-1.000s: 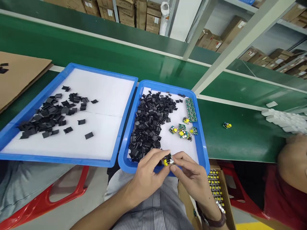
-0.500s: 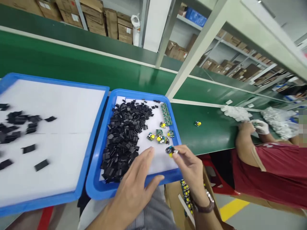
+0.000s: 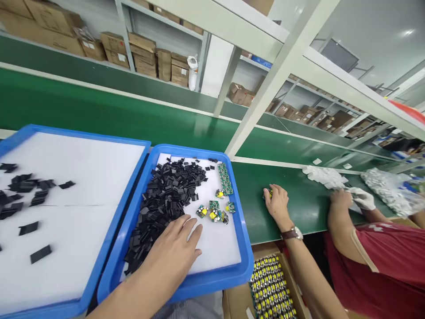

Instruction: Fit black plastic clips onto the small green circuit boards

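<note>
Gripping circuit board: right hand | left hand: spread, near black pieces

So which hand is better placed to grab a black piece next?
Probably the left hand: it's close to the black pieces. The right hand is over at the green bench, with its fingers at a small board.

Classed as a factory assembly workshop. Fitted with a long green worktop and pale frame. Backed at far side by metal shelving of cardboard boxes. Supplied near with blue trays of black parts and small circuit boards, near right with a carton of board assemblies in rows. Staffed at right by a gloved co-worker.
</note>
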`<state>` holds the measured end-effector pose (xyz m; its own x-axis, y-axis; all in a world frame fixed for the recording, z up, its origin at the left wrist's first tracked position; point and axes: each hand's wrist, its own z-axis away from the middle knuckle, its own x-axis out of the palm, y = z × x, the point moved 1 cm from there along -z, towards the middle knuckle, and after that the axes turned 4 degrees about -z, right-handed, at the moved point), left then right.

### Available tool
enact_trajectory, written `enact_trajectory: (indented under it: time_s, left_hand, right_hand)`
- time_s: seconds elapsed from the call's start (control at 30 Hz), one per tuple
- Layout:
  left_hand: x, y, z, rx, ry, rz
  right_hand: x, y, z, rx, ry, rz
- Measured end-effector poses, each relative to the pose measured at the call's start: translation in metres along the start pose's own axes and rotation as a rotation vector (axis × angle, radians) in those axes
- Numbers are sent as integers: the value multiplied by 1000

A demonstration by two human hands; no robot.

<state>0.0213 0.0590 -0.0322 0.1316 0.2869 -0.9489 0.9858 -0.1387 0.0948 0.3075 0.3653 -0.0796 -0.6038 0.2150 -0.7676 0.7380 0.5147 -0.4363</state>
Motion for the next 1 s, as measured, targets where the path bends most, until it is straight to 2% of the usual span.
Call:
enact_trajectory:
  time_s: [0.07,0.13,0.2,0.3,0.37,0.43,0.53,0.6,0.7,0.83,0.9,1.0]
  left_hand:
    - [-1,-7,-8,9,-70,-18]
    - [0,-11,-20,22,-123,-30]
    - [3,-11,-36,50,-160,-33]
    - [8,-5,-54,72,-194,-54]
    - [7,0,-56,57,-197,-77]
    - [0,5,-47,49,-205,-97]
    - [-17,13,-19,29,-200,-14]
    - [-27,16,1,-70,-138,258]
    - [-31,15,25,-305,5,767]
    - [-22,9,40,-612,177,1454]
    - [-19,6,41,-741,179,1677]
    - [-18,6,36,-816,96,1811]
  right_hand:
    - [-3,-10,-13,-33,13,-36]
    - [-4,-38,-17,-118,-20,-106]
    - [-1,-81,-12,-249,-118,-206]
    - [11,-155,4,-454,-343,-345]
    - [22,-193,12,-546,-452,-392]
    - [34,-216,15,-595,-515,-406]
    - [50,-228,15,-608,-546,-396]
    - [58,-228,14,-597,-547,-386]
    - [61,-227,14,-588,-547,-377]
    - [43,-231,24,-628,-545,-394]
    - [26,-233,36,-665,-536,-419]
    - [-1,-235,62,-799,-478,-461]
